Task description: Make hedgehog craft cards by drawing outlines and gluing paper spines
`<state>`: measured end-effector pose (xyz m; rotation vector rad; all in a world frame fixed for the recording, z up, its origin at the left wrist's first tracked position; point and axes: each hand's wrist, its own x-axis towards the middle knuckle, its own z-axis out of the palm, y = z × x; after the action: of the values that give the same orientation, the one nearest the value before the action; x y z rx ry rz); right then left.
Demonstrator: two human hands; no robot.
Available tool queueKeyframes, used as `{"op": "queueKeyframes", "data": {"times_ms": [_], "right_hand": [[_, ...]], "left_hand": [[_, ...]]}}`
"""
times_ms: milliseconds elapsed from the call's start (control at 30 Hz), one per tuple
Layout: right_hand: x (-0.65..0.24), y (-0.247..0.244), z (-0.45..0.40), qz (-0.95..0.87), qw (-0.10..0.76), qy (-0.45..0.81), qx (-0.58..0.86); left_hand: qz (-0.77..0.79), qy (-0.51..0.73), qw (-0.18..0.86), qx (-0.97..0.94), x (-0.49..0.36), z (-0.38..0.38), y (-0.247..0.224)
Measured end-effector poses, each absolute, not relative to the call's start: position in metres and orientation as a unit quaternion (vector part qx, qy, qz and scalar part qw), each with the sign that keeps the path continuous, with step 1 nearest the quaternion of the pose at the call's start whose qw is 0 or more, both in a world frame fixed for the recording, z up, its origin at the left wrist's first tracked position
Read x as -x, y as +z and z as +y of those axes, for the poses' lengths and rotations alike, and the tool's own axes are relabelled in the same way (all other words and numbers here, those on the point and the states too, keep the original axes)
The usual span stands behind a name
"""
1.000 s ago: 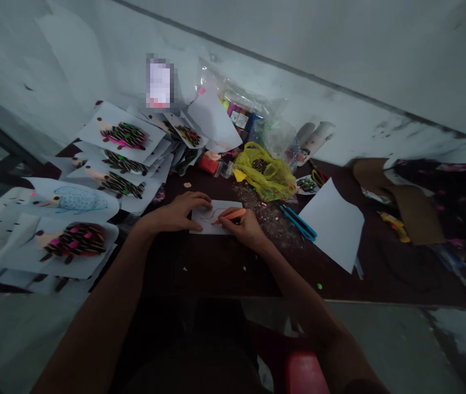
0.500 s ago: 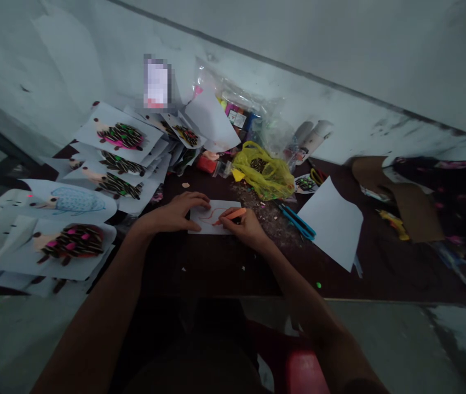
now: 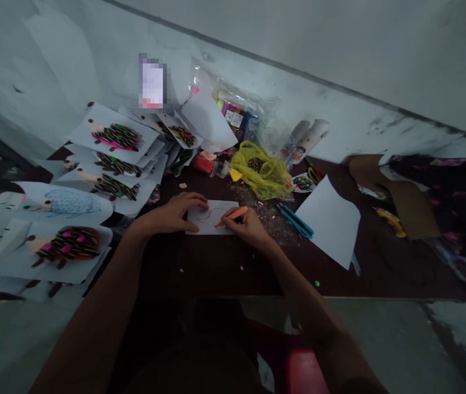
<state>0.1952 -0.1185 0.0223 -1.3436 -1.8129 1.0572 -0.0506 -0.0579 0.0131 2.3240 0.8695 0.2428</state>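
The dark worktop [image 3: 208, 262] runs right across in front of you, with a pile of animal pictures [image 3: 118, 186] crowding its left end! Over to the right of your working spot lies a big white sheet [image 3: 331, 224], one corner pointing toward the worktop's near edge, and back toward the far edge slumps a yellow plastic bag [image 3: 263, 172]. Now your left hand [image 3: 175, 213]: palm down, loosely open, thumb well apart from the fingers, touching the left side of a small white paper [image 3: 212, 217] that sits between the near and far edges. Your right hand [image 3: 251, 227] is closed, thumb and fingers pinching an orange marker [image 3: 239, 212], its tip down on that paper! Just right of that hand, a blue-handled tool [image 3: 296, 220] touches the big sheet's left edge. Under your marker, a thin curving orange line [image 3: 209, 214]; by the near edge, one tiny green bit [image 3: 317, 283]
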Motion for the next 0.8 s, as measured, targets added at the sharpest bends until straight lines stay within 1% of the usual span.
{"op": "queueKeyframes", "data": {"times_ms": [400, 800], "right_hand": [[-0.205, 0.021, -0.121, -0.660, 0.323, 0.421, 0.532], [-0.220, 0.017, -0.118, -0.658, 0.310, 0.384, 0.568]], "left_hand": [[0.326, 0.112, 0.340, -0.875, 0.052, -0.058, 0.010], [0.327, 0.104, 0.332, -0.879, 0.051, -0.057, 0.009]]}}
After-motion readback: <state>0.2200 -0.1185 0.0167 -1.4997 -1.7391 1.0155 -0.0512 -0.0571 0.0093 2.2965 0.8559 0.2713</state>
